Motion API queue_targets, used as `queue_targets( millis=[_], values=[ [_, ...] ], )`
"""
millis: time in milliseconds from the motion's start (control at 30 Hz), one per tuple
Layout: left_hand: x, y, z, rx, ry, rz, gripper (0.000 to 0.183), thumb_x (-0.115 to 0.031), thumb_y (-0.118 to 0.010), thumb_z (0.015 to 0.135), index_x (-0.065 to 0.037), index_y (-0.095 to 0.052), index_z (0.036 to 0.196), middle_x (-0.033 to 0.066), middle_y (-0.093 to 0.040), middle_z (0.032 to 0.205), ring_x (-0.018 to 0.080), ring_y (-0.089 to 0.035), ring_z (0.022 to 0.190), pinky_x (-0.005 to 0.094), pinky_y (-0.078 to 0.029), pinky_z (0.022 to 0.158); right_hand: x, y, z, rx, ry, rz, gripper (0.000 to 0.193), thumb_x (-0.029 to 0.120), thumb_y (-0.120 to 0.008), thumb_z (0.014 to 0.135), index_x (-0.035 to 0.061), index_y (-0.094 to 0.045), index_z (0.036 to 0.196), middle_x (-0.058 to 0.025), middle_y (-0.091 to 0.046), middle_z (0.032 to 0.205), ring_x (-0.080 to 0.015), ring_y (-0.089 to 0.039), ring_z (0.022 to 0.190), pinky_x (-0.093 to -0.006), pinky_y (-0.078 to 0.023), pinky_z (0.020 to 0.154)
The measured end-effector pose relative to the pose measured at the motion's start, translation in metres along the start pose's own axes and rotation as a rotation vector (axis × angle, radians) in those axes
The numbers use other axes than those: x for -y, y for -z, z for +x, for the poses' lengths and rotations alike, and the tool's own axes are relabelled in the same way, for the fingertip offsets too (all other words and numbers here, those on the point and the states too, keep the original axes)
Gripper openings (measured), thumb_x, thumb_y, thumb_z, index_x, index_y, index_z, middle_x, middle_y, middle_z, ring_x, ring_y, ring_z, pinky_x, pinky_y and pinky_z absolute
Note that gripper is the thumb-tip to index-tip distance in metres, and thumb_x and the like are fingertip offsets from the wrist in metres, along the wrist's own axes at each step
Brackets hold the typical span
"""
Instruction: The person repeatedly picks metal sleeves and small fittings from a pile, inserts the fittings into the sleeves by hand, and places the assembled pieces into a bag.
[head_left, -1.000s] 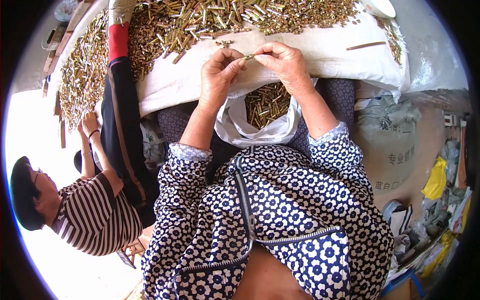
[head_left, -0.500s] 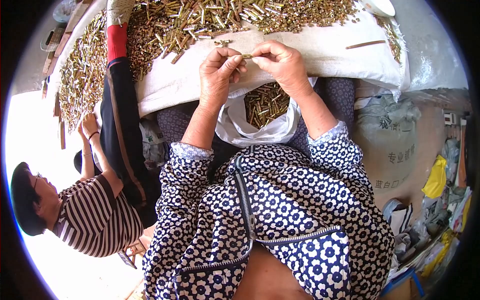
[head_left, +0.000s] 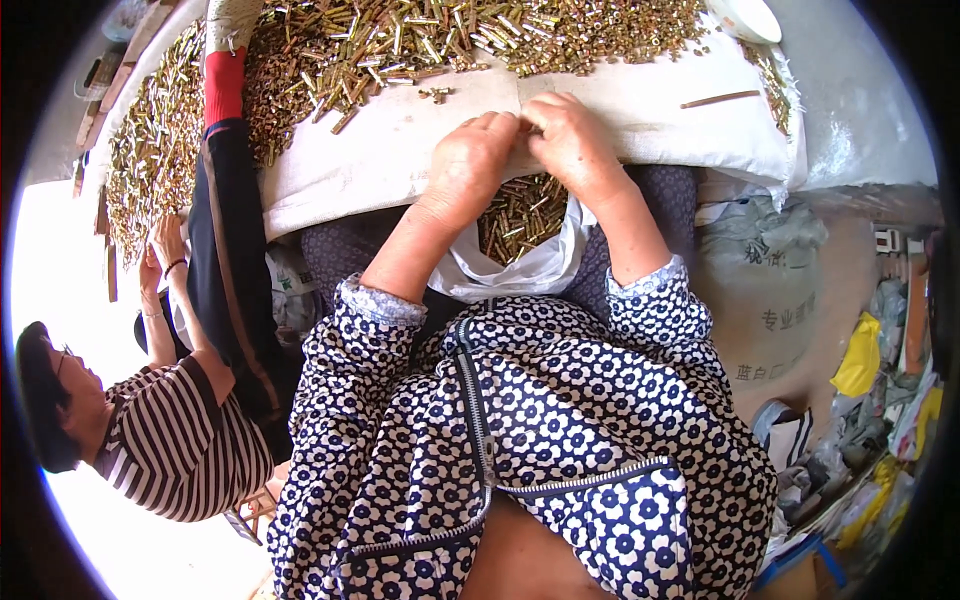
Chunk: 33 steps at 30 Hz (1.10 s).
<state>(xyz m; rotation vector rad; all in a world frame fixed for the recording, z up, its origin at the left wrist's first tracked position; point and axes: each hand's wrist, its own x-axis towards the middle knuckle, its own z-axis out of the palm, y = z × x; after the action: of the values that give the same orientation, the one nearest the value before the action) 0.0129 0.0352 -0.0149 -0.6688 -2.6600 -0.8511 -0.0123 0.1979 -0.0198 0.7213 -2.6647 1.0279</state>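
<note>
My left hand (head_left: 474, 160) and my right hand (head_left: 570, 145) meet above the near edge of the white cloth (head_left: 400, 150), backs of the hands up. Both are closed, with fingertips pressed together. The slim brass-coloured metal sleeve pinched between them half a second ago is now hidden by the fingers. Below my hands, an open white plastic bag (head_left: 515, 283) in my lap holds many similar brass-coloured metal sleeves (head_left: 523, 222). Just beyond my left hand lie a few short metal pieces (head_left: 436, 94). A large heap of metal sleeves and small nut-like parts (head_left: 420, 40) spreads across the far side.
A thin brown stick (head_left: 720, 99) lies on the cloth at right, below a white bowl (head_left: 748, 18). At left, a person in a striped top (head_left: 190, 430) works at the heap, near a dark trouser leg (head_left: 235, 250). Full sacks (head_left: 765, 290) and plastic bags (head_left: 857, 360) stand at right.
My hands have turned over and drawn together, so the sleeve no longer shows between them. The left hand has moved right, toward the right hand. The view has shifted slightly.
</note>
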Motion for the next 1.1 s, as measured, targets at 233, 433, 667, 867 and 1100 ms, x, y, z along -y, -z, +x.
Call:
queue_targets(
  millis=[233,433,667,867,1100],
  values=[
    [-0.001,-0.001,0.0,0.005,0.012,0.017,0.013,-0.001,-0.054,0.081,-0.004,-0.052,0.093,0.0147,-0.06,0.079,0.0331,-0.062,0.076,0.04,-0.051,0.067,-0.04,0.012,0.015,-0.249,-0.144,-0.379,0.026,0.007,-0.066,0.076,0.0075,-0.062,0.102,-0.0092,-0.06,0.112,-0.0293,-0.057,0.101,-0.0377,-0.046,0.09],
    [0.044,0.019,-0.001,-0.24,0.325,-0.227,0.009,-0.004,-0.049,0.089,-0.002,-0.052,0.097,0.0161,-0.061,0.086,0.0323,-0.062,0.081,0.0393,-0.05,0.073,-0.047,0.013,0.017,-0.2,-0.176,-0.462,0.025,0.008,-0.065,0.078,0.0064,-0.063,0.103,-0.0107,-0.06,0.109,-0.0298,-0.056,0.101,-0.038,-0.046,0.089],
    [0.054,0.025,0.025,0.027,0.274,0.383,0.02,-0.008,-0.045,0.083,-0.004,-0.057,0.099,0.0182,-0.06,0.1,0.0375,-0.059,0.093,0.0473,-0.046,0.08,-0.033,0.018,0.016,-0.184,-0.167,-0.468,0.02,0.007,-0.063,0.078,0.0082,-0.064,0.098,-0.009,-0.062,0.098,-0.0288,-0.058,0.094,-0.0382,-0.048,0.083],
    [0.027,0.005,0.056,-0.013,0.088,0.329,0.015,-0.006,-0.051,0.081,-0.005,-0.058,0.095,0.0142,-0.059,0.094,0.029,-0.062,0.085,0.0433,-0.05,0.071,-0.025,0.019,0.015,-0.228,-0.088,-0.46,0.018,0.006,-0.062,0.078,0.0102,-0.065,0.095,-0.0066,-0.063,0.094,-0.0271,-0.059,0.09,-0.0374,-0.05,0.078],
    [0.064,0.024,0.076,-0.084,-0.044,0.485,0.009,0.001,-0.055,0.076,-0.007,-0.059,0.079,0.0104,-0.057,0.092,0.0233,-0.059,0.083,0.0346,-0.053,0.067,-0.018,0.02,0.015,-0.286,-0.048,-0.44,0.012,0.006,-0.062,0.078,0.0117,-0.064,0.089,-0.0046,-0.063,0.089,-0.0262,-0.059,0.086,-0.0369,-0.051,0.073]
  ],
)
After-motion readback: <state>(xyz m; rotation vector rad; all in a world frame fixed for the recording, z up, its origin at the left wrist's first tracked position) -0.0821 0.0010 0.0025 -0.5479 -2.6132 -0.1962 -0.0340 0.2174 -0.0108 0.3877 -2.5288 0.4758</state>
